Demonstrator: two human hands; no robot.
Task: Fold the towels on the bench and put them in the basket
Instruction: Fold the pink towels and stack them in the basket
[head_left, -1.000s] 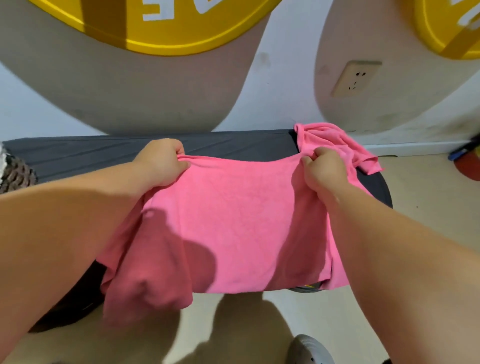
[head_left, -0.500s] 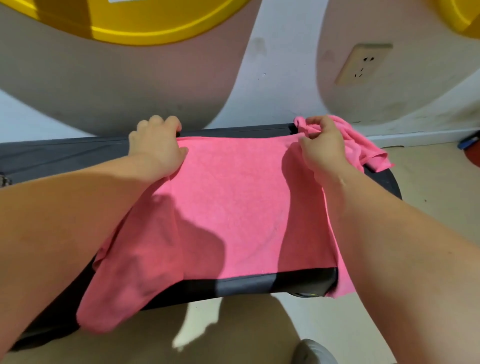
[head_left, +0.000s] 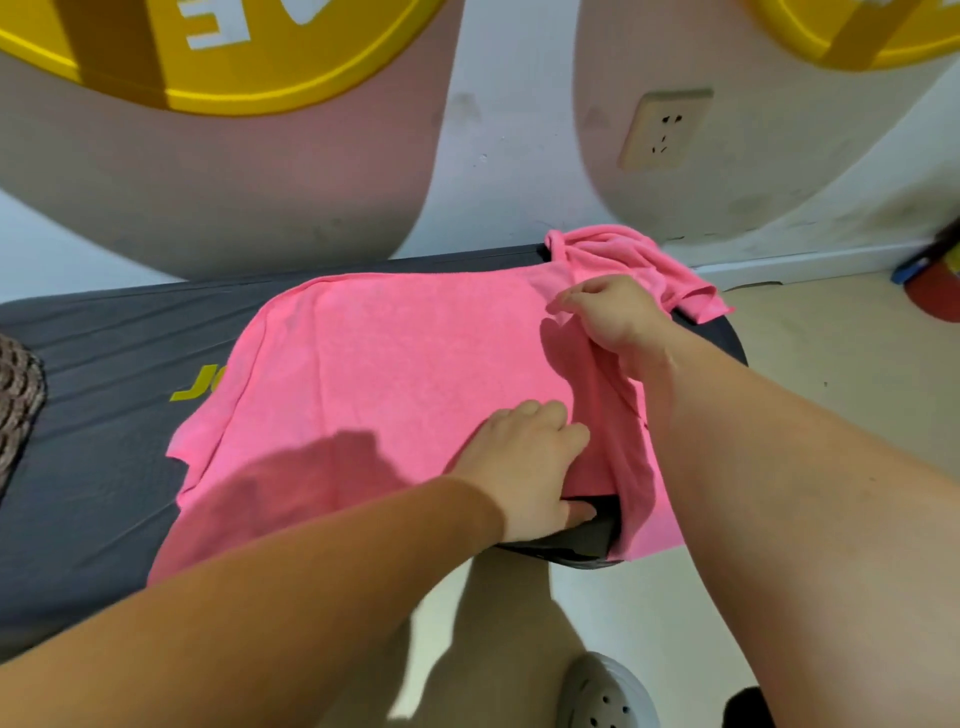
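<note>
Partly under pink towel (head_left: 389, 364), yellow lettering (head_left: 200, 383) on bench (head_left: 104, 467), perhaps "Jo".

Shows a left forearm (head_left: 311, 597) and a right forearm (head_left: 779, 467), both uncovered from the wrist to the edge of the view. Ends them in a left grip (head_left: 524, 467) and a right grip (head_left: 613, 312), likewise uncovered. Wears a grey foam clog (head_left: 605, 696), rounded at the toe and pierced with small round holes. Seems to wear a beige trouser leg (head_left: 498, 623) above it, though too shadowed to be sure.
</note>
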